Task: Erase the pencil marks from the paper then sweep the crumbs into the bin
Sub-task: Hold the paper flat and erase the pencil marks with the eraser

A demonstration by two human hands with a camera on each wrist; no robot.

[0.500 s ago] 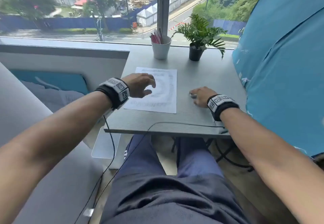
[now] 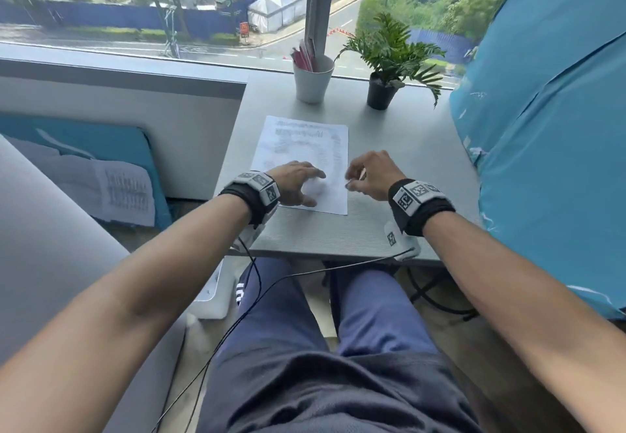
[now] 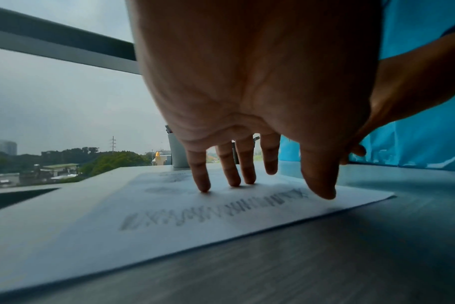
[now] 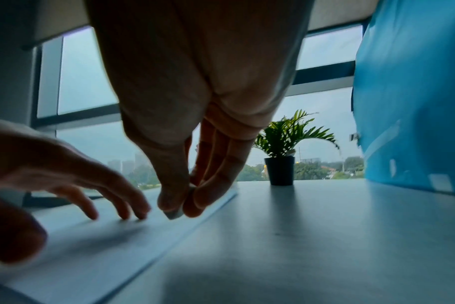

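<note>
The paper (image 2: pixel 305 161) is lying flat on the grey tabletop (image 2: pixel 406 168), its long side running away from the person, with rows of smudged grey pencil marks (image 3: pixel 195 218) showing across it. The left hand (image 2: pixel 294 183) is resting on the near part of the sheet, its fingers (image 3: pixel 203 174) spread and fairly straight, the tips pressing down on the paper; it is gripping nothing. The right hand (image 2: pixel 369 175) is hovering at the sheet's right edge, thumb and fingers pinching a small pale eraser (image 4: pixel 173 215), whose lower end is sitting at or just above the paper close to that edge; whether it is touching cannot be told. In the right wrist view the two hands are lying close together, the left fingertips just beside the eraser.

At the far end of the tabletop, by the window (image 2: pixel 169 9), a white cup (image 2: pixel 313 83) is standing upright and holding several pink and red sticks (image 2: pixel 303 56) that are leaning out over its rim; what they are is too blurred to tell. Just to the right of it a small black pot (image 2: pixel 381 93) is holding a green leafy plant (image 2: pixel 389 49). Both are standing well apart from the paper. A blue fabric (image 2: pixel 548 127) is filling the right side. Below the tabletop's left corner a white container (image 2: pixel 216 293) is standing on the floor; only part of it is showing and its contents cannot be seen. Black cables (image 2: pixel 257 283) are running from the wrist bands down across the person's lap.
</note>
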